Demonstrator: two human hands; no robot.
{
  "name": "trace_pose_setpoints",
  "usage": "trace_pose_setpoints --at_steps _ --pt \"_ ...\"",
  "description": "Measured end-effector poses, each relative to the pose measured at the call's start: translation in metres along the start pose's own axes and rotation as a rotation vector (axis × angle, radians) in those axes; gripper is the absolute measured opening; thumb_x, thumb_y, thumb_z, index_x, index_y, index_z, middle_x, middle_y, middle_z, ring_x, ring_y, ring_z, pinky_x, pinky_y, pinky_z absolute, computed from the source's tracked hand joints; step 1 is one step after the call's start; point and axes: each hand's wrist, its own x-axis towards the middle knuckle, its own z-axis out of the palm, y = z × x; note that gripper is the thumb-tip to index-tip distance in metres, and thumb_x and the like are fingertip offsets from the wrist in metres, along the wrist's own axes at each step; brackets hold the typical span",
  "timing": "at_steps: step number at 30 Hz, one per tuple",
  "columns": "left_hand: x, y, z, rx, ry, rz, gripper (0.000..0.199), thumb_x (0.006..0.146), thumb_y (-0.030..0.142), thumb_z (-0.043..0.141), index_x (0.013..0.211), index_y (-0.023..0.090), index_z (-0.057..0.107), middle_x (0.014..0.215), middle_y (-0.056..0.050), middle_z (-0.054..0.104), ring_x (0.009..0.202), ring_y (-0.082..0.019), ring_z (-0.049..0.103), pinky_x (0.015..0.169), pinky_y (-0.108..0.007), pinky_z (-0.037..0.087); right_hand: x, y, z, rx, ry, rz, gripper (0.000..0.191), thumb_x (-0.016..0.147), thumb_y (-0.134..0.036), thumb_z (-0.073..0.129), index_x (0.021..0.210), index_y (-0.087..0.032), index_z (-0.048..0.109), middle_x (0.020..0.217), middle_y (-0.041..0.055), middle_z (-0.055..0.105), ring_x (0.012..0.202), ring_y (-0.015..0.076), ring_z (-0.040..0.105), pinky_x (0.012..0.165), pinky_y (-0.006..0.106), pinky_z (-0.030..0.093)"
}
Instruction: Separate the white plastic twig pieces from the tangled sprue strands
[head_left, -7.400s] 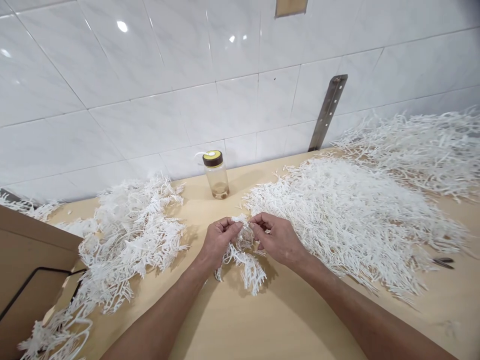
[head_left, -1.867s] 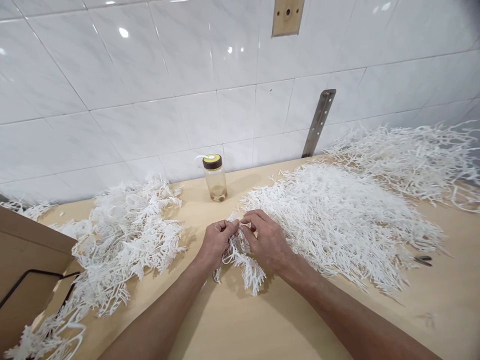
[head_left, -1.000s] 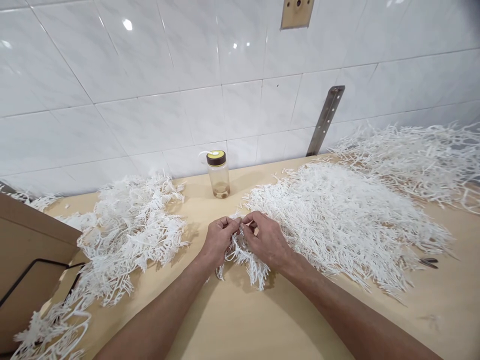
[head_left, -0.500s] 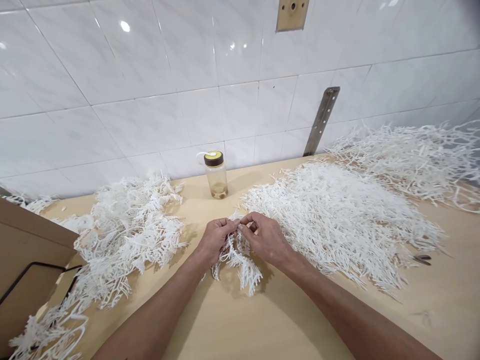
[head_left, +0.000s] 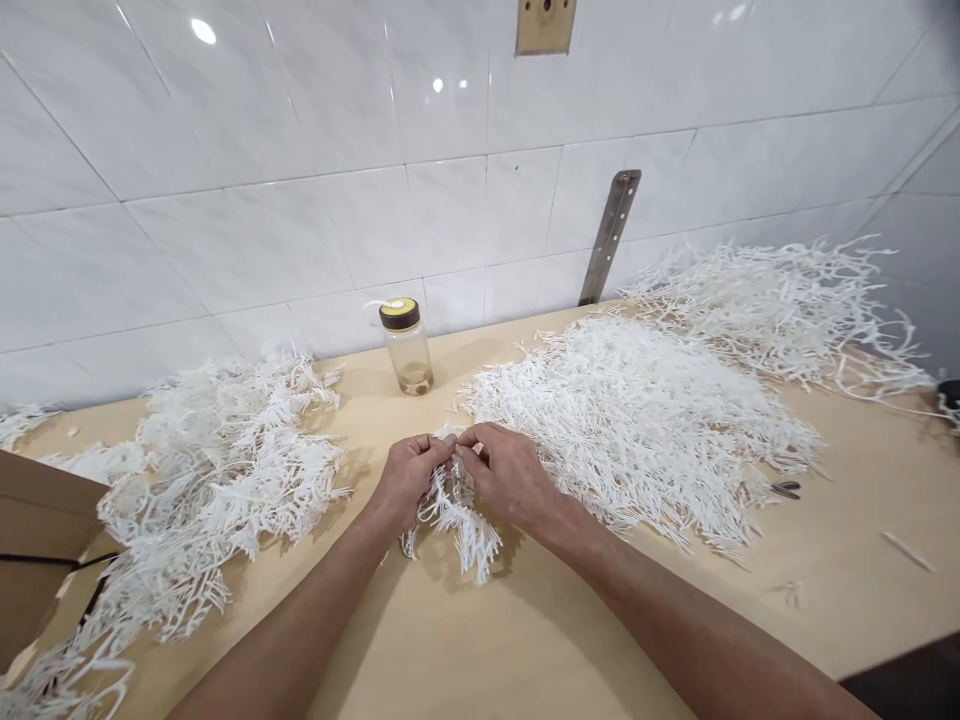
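Observation:
My left hand and my right hand meet over the middle of the table, fingertips pinched close together. Between them they grip the top of a white branching strand, whose feathery end hangs down onto the wood. Exactly what sits between the fingertips is too small to make out. Close by my right hand spreads a big heap of short white sprigs. Off to the left of my left hand lies a pile of fluffy white branched strands.
A clear bottle with a dark and yellow lid stands behind my hands. Long white strands lie at the back right. Small snips rest beside the heap. A cardboard box is at the left; a metal bracket leans against the tiled wall.
The view has turned slightly right, so everything sits further left in the picture. My hands keep their pinch on the white strand, with little visible movement.

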Motion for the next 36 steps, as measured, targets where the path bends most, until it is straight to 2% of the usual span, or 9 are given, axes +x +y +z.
trace_pose_setpoints --at_steps 6,12,15,18,24,28,32,34,36 --pt "0.001 0.003 -0.004 -0.027 -0.037 -0.05 0.043 0.064 0.049 0.081 0.059 0.015 0.055 0.042 0.006 0.041 0.033 -0.004 0.031 0.035 -0.02 0.02 -0.001 0.002 0.003 0.031 0.068 -0.054 0.015 0.091 -0.015 0.053 0.095 -0.02 0.066 0.092 0.0042 0.071 0.08 0.0173 0.064 0.075 0.031 0.048" --pt "0.0 0.002 0.0 -0.023 0.006 -0.023 0.043 0.063 0.049 0.08 0.058 0.018 0.051 0.039 0.009 0.035 0.032 -0.003 0.023 0.033 -0.019 0.014 -0.001 0.003 0.004 -0.042 0.065 -0.057 0.012 0.092 -0.018 0.052 0.089 -0.02 0.064 0.086 0.0041 0.069 0.074 0.0169 0.062 0.073 0.03 0.047" --pt "-0.001 0.0 0.002 -0.011 0.026 0.012 0.043 0.064 0.05 0.08 0.061 0.018 0.051 0.041 0.01 0.036 0.033 -0.004 0.024 0.035 -0.019 0.017 -0.001 0.002 0.005 -0.103 0.035 -0.014 0.01 0.091 -0.019 0.053 0.087 -0.019 0.062 0.084 0.0035 0.068 0.069 0.0167 0.061 0.069 0.03 0.044" --pt "-0.002 -0.002 0.004 0.039 0.061 0.088 0.041 0.066 0.05 0.079 0.063 0.018 0.053 0.046 0.008 0.043 0.038 -0.005 0.031 0.039 -0.02 0.024 0.0 0.003 0.006 -0.138 0.0 0.009 0.01 0.09 -0.019 0.053 0.087 -0.019 0.062 0.083 0.0032 0.068 0.07 0.0172 0.061 0.067 0.03 0.042" --pt "-0.003 -0.004 0.006 0.277 0.182 0.29 0.029 0.073 0.041 0.072 0.063 0.016 0.06 0.058 0.002 0.057 0.055 -0.011 0.046 0.053 -0.022 0.035 -0.001 0.005 0.008 -0.174 -0.018 0.007 0.01 0.09 -0.018 0.051 0.083 -0.019 0.059 0.077 0.0024 0.067 0.066 0.0163 0.059 0.061 0.028 0.038" --pt "-0.003 -0.006 0.007 0.364 0.179 0.345 0.026 0.076 0.037 0.067 0.061 0.017 0.058 0.057 0.002 0.054 0.056 -0.011 0.043 0.055 -0.023 0.034 -0.001 0.003 0.012 -0.204 -0.032 0.048 0.01 0.089 -0.017 0.05 0.08 -0.02 0.054 0.07 0.0012 0.064 0.06 0.0159 0.056 0.056 0.027 0.034" --pt "-0.002 -0.009 0.008 0.308 0.184 0.39 0.029 0.077 0.038 0.065 0.061 0.018 0.051 0.057 0.005 0.047 0.055 -0.011 0.038 0.054 -0.023 0.032 0.002 0.0 0.015 -0.165 -0.021 0.161 0.01 0.088 -0.021 0.051 0.079 -0.021 0.053 0.065 0.0011 0.062 0.057 0.0166 0.055 0.054 0.026 0.034" --pt "0.0 -0.011 0.008 0.278 0.186 0.386 0.029 0.077 0.039 0.065 0.062 0.019 0.049 0.057 0.005 0.045 0.055 -0.01 0.037 0.054 -0.023 0.032 0.004 -0.001 0.015 -0.122 -0.022 0.245 0.009 0.087 -0.023 0.052 0.079 -0.021 0.053 0.065 0.0011 0.062 0.056 0.0167 0.056 0.052 0.026 0.035" --pt "0.001 -0.011 0.008 0.267 0.176 0.371 0.029 0.077 0.039 0.064 0.063 0.019 0.048 0.058 0.005 0.045 0.055 -0.01 0.037 0.054 -0.023 0.032 0.004 -0.003 0.015 -0.099 -0.015 0.268 0.008 0.087 -0.024 0.052 0.079 -0.021 0.054 0.065 0.0009 0.062 0.056 0.0166 0.056 0.052 0.026 0.036"
